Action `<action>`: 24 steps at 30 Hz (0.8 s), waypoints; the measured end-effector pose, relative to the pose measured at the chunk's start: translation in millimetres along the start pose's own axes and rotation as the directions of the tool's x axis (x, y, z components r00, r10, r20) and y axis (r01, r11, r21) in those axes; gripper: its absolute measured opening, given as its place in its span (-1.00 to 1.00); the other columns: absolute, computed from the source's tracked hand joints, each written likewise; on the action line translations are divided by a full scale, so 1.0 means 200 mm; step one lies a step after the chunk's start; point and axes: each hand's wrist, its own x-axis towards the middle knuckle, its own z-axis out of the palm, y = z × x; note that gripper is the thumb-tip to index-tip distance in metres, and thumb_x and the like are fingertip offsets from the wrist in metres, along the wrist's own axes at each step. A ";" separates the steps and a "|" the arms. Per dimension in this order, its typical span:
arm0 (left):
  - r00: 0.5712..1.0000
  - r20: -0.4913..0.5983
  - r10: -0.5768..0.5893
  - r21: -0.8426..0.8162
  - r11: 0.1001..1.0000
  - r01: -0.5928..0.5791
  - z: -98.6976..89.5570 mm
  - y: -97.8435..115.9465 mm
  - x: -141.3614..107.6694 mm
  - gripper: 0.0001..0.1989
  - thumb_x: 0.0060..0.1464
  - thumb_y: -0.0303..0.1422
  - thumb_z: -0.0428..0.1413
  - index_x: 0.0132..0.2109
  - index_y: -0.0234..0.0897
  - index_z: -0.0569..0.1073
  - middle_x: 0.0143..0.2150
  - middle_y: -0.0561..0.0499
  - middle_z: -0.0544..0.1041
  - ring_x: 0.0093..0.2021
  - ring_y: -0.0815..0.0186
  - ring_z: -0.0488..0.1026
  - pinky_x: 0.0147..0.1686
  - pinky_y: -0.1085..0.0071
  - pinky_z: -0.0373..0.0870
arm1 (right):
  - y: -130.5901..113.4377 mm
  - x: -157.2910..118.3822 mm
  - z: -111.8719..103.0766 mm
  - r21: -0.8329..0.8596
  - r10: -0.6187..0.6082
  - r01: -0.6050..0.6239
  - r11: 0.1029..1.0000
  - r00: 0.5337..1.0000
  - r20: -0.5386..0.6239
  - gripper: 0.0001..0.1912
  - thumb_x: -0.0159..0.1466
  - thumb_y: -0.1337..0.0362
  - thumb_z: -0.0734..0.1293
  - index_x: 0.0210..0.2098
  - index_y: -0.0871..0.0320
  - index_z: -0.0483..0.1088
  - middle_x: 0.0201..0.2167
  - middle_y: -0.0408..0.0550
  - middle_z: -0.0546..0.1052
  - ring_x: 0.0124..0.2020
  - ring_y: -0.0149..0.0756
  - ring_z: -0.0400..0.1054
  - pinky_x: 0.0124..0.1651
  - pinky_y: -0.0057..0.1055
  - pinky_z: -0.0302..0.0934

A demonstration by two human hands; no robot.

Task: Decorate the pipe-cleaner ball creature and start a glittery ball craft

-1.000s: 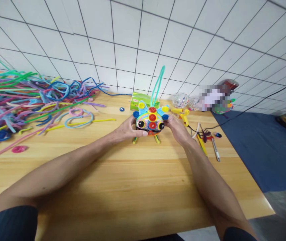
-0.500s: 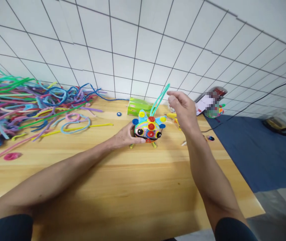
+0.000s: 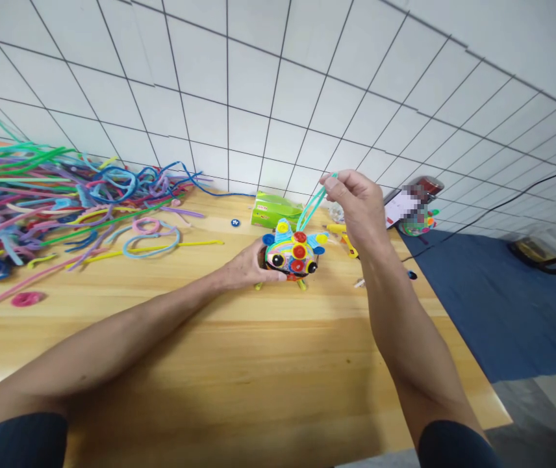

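A colourful handmade animal figure (image 3: 291,250) stands on the wooden table, with red, yellow and blue buttons, two black eyes and yellow-green feet. My left hand (image 3: 245,265) is wrapped around its left side, the thumb lying along the front under the face. From the top of the figure rises a doubled turquoise pipe cleaner (image 3: 311,209). My right hand (image 3: 356,198) pinches the upper end of this pipe cleaner between thumb and fingers, above and to the right of the figure.
A pile of pipe cleaners (image 3: 63,201) covers the table's left. A green packet (image 3: 275,209) lies behind the figure, a blue button (image 3: 235,222) left of it. A yellow glue gun (image 3: 349,242) is partly hidden by my right hand. A phone (image 3: 402,209) lies at the back right.
My right hand has closed on the top of the turquoise pipe cleaner, beside which it was held before. My left hand keeps its hold on the figure. The view has shifted slightly.
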 end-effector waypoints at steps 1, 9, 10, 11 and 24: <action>1.000 0.002 -0.001 -0.011 1.000 0.001 0.00 0.00 0.00 -0.12 -0.08 -0.08 0.55 0.27 -0.32 0.39 0.30 -0.35 0.58 0.29 -0.20 0.57 0.30 -0.08 0.53 | 0.00 0.00 0.00 0.008 -0.002 0.002 1.000 1.000 0.001 -0.51 0.32 -0.20 0.51 -0.44 0.04 0.44 -0.42 -0.17 0.46 -0.25 -0.27 0.43 -0.10 -0.29 0.39; 1.000 0.008 0.011 -0.033 0.999 -0.010 0.01 0.01 -0.01 -0.14 -0.07 -0.12 0.56 0.27 -0.30 0.40 0.27 -0.32 0.61 0.24 -0.15 0.60 0.23 0.00 0.58 | -0.03 -0.02 0.01 -0.021 0.003 -0.004 1.000 1.000 -0.023 -0.52 0.33 -0.18 0.51 -0.44 0.05 0.44 -0.46 -0.19 0.44 -0.33 -0.31 0.36 -0.17 -0.32 0.35; 1.000 0.011 0.009 -0.023 1.000 -0.009 0.01 0.01 -0.01 -0.15 -0.06 -0.12 0.56 0.27 -0.31 0.40 0.26 -0.31 0.62 0.23 -0.14 0.61 0.22 0.00 0.58 | -0.03 -0.03 0.01 -0.021 0.004 -0.004 1.000 1.000 -0.019 -0.52 0.33 -0.18 0.51 -0.44 0.05 0.45 -0.47 -0.19 0.43 -0.34 -0.31 0.35 -0.17 -0.32 0.35; 1.000 0.018 0.005 -0.013 1.000 -0.004 0.01 0.01 -0.01 -0.15 -0.05 -0.12 0.55 0.27 -0.32 0.40 0.25 -0.32 0.62 0.22 -0.14 0.61 0.21 0.00 0.58 | -0.03 -0.03 0.01 -0.020 0.001 -0.002 1.000 1.000 -0.016 -0.52 0.32 -0.19 0.51 -0.44 0.05 0.45 -0.47 -0.19 0.42 -0.33 -0.31 0.36 -0.18 -0.32 0.35; 0.999 -0.005 0.054 -0.027 0.998 -0.054 0.01 -0.04 0.01 -0.12 -0.07 -0.09 0.56 0.27 -0.27 0.36 0.32 -0.33 0.55 0.34 -0.16 0.53 0.32 -0.03 0.49 | -0.06 -0.01 0.01 -0.040 -0.036 0.037 0.999 0.999 0.018 -0.52 0.36 -0.17 0.49 -0.44 0.05 0.42 -0.47 -0.20 0.35 -0.30 -0.31 0.36 -0.17 -0.32 0.34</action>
